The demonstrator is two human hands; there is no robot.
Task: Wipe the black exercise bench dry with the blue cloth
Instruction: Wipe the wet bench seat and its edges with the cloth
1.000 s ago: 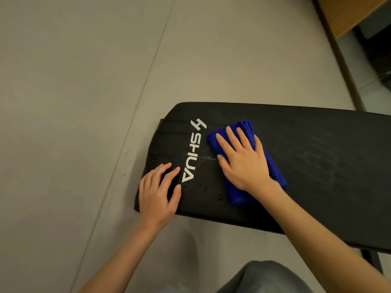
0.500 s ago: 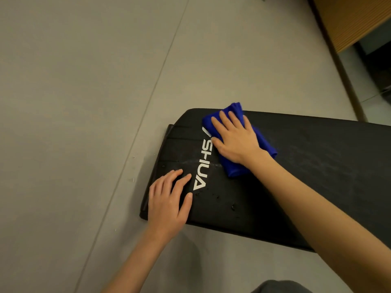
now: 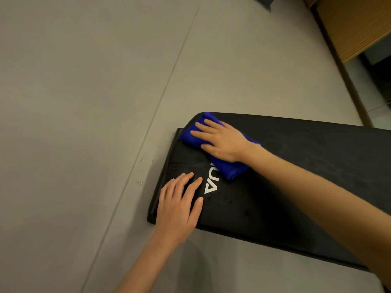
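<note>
The black exercise bench [image 3: 306, 166] lies across the right half of the view, with white lettering near its left end. A folded blue cloth [image 3: 230, 169] rests on the bench's far left corner and covers part of the lettering. My right hand [image 3: 220, 140] presses flat on the cloth, fingers spread and pointing left. My left hand [image 3: 179, 201] lies flat on the bench's near left corner, fingers apart, holding nothing. A few water droplets [image 3: 228, 200] sit on the pad right of the lettering.
Grey floor [image 3: 84, 102] with a thin seam surrounds the bench on the left and far side. A wooden panel [image 3: 355, 24] and a dark baseboard strip stand at the upper right. A few small specks lie on the floor by the bench's left end.
My right hand has slid the blue cloth from the middle of the pad to the far left corner, over the lettering. My left hand stays on the near left corner.
</note>
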